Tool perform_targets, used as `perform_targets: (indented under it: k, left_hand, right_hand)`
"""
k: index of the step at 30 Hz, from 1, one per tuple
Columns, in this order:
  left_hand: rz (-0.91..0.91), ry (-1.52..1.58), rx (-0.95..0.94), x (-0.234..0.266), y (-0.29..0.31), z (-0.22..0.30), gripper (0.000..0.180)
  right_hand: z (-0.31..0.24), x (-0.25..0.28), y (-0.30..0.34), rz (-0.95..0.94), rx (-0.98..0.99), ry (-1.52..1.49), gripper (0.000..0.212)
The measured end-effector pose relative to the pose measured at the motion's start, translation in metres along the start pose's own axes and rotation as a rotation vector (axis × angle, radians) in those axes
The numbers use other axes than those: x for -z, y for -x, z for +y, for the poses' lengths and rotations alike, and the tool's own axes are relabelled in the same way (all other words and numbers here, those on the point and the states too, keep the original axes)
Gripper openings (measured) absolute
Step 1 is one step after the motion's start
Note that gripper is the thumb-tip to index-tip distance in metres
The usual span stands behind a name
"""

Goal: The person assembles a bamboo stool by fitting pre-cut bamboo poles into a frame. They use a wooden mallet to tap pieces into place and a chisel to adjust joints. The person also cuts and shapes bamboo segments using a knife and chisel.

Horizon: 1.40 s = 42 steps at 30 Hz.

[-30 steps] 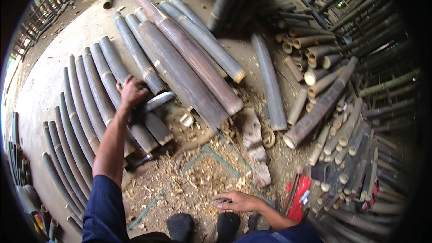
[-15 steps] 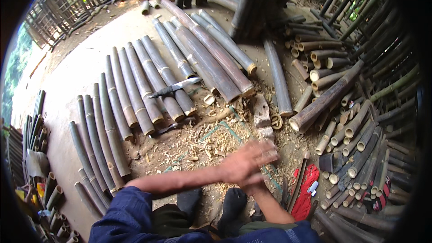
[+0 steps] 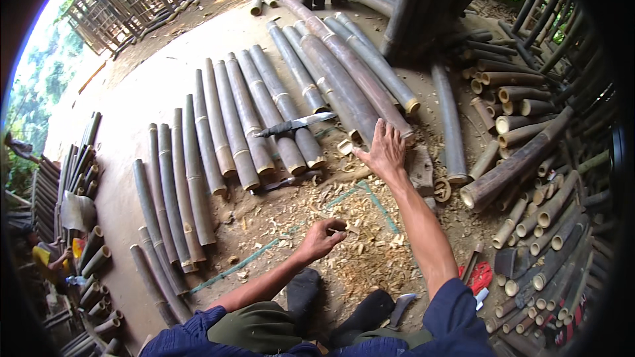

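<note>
My right hand reaches forward with its fingers spread. Its fingertips are at the near end of a thick dark bamboo pole; whether they touch it I cannot tell. My left hand hovers over the shavings, fingers loosely curled with a gap to the thumb and no object visible in it. Across several bamboo lengths lies a knife with a dark handle. Another dark tool rests by their near ends. A small cut bamboo piece sits left of my right hand.
Wood shavings cover the ground before my feet. A curved blade lies beside my right foot. Stacked bamboo pieces line the right side, near a red cloth. A wooden block stands mid-right. Another person is at far left.
My hands were together, the left across the right; now they are apart. The right has reached forward to the thick pole, and the left has drawn back. The view has shifted left.
</note>
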<state>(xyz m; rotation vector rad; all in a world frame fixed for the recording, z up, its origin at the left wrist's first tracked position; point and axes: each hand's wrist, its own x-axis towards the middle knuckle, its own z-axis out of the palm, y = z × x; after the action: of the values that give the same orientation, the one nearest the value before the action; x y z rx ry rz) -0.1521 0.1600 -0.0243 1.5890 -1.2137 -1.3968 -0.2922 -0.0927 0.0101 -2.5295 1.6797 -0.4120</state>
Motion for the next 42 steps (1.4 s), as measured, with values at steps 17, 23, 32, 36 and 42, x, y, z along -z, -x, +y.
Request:
perform_targets:
  k: [17, 23, 32, 36, 42]
  left_hand:
    - [-0.18, 1.069, -0.119, 0.111, -0.088, 0.09, 0.087]
    - [0.089, 0.266, -0.006, 0.129, -0.025, 0.125, 0.081]
    - [0.031, -0.765, -0.147, 0.104, -0.002, 0.116, 0.079]
    - [-0.144, -0.989, -0.282, 0.105, -0.016, 0.085, 0.076]
    - [-0.374, -1.081, -0.106, 0.111, -0.017, 0.045, 0.079]
  right_hand:
    - [-0.046, 0.065, 0.194, -0.729, 0.028, -1.452, 0.106]
    - [0.08, 0.056, 0.23, -0.182, -0.559, 0.072, 0.11]
    - [0.065, 0.043, 0.264, -0.506, -0.641, -0.541, 0.123]
    - [-0.014, 0.016, 0.339, -0.421, -0.661, -0.642, 0.116]
    - [-0.024, 0.035, 0.37, -0.613, -0.506, -0.418, 0.101]
